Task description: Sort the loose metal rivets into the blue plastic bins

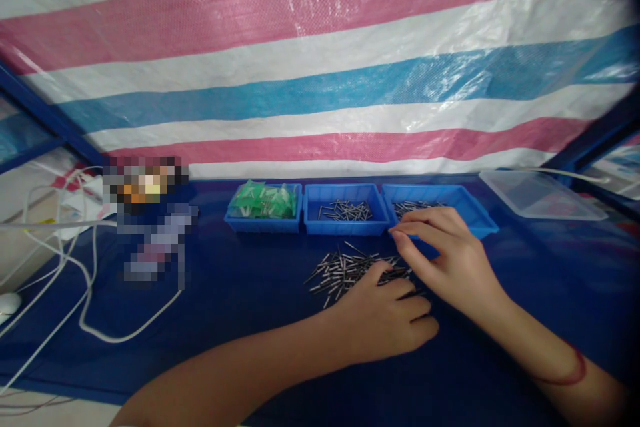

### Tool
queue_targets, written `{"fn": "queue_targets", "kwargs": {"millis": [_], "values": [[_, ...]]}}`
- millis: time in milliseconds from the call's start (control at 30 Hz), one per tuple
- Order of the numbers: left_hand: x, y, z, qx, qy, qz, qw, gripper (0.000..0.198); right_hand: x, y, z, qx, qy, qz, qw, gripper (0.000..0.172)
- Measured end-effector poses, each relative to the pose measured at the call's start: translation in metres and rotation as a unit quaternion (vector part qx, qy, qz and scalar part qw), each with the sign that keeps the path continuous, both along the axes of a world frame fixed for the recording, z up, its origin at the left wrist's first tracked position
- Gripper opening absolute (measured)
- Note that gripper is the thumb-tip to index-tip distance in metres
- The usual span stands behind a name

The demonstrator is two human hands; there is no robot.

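Observation:
A loose pile of thin metal rods, part silver and part dark, lies on the blue table. My left hand rests at the pile's near right side, fingers curled and thumb against the rods; its fingertips are partly hidden. Above and to the right, my right hand has thumb and forefinger brought together at the front edge of the right blue bin. Whatever is in that pinch is too small to make out. Similar rods lie in this bin and in the middle blue bin.
A left blue bin holds green-and-clear plastic packets. Behind the right bin lies a clear plastic lid. White cables run across the table's left side, near blurred items. A striped sheet hangs behind.

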State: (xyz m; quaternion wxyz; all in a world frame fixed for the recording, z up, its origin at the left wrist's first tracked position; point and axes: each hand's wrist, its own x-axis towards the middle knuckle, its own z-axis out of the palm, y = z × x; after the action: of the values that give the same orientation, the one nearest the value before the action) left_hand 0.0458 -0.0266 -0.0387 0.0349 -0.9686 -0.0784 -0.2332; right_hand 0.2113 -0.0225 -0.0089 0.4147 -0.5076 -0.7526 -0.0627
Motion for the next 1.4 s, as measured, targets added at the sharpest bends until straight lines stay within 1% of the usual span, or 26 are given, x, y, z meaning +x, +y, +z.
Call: {"fn": "queue_targets", "kwargs": {"millis": [133,300,400,500,567,600,700,767,833,933,1033,1133,1267,1400], "values": [[-0.001,0.002,0.000,0.009,-0.004,0.005,1.000,0.021,-0.001,0.000,0.000,-0.002,-0.005,0.004,1.000,0.010],[0.000,0.005,-0.005,-0.003,0.001,0.019,1.000,0.018,0.001,0.001,0.002,-0.009,-0.009,0.005,1.000,0.011],[0.001,0.006,-0.005,-0.031,-0.004,0.044,0.999,0.014,0.008,0.003,0.004,-0.023,-0.004,0.004,1.000,0.012],[-0.003,0.010,0.003,-0.087,-0.018,0.089,0.992,0.013,0.015,0.005,0.005,-0.046,0.032,-0.005,0.998,0.013],[-0.010,0.014,0.012,-0.147,-0.036,0.126,0.980,0.013,0.016,0.005,0.004,-0.086,0.073,0.011,0.994,0.016],[-0.015,0.017,0.016,-0.190,-0.061,0.148,0.969,0.010,0.014,0.004,0.004,-0.114,0.097,0.025,0.988,0.018],[-0.031,0.023,0.025,-0.302,-0.150,0.203,0.919,0.007,0.002,0.000,0.001,-0.201,0.152,0.076,0.965,0.024],[-0.039,0.023,0.025,-0.347,-0.180,0.210,0.896,0.007,-0.010,-0.005,-0.002,-0.237,0.171,0.099,0.951,0.025],[-0.043,0.021,0.023,-0.377,-0.197,0.207,0.881,0.008,-0.021,-0.009,-0.005,-0.258,0.192,0.114,0.940,0.024],[-0.042,0.016,0.020,-0.405,-0.224,0.197,0.864,0.007,-0.029,-0.011,-0.009,-0.272,0.257,0.113,0.920,0.023],[-0.039,0.013,0.018,-0.417,-0.249,0.192,0.853,0.005,-0.031,-0.011,-0.011,-0.274,0.323,0.113,0.899,0.023],[-0.038,0.012,0.017,-0.422,-0.264,0.193,0.846,0.003,-0.031,-0.010,-0.012,-0.285,0.341,0.118,0.888,0.022],[-0.039,0.011,0.016,-0.425,-0.273,0.194,0.841,0.003,-0.031,-0.011,-0.016,-0.277,0.337,0.106,0.894,0.022],[-0.039,0.009,0.016,-0.421,-0.257,0.221,0.841,0.005,-0.031,-0.014,-0.018,-0.262,0.295,0.100,0.913,0.019]]}}
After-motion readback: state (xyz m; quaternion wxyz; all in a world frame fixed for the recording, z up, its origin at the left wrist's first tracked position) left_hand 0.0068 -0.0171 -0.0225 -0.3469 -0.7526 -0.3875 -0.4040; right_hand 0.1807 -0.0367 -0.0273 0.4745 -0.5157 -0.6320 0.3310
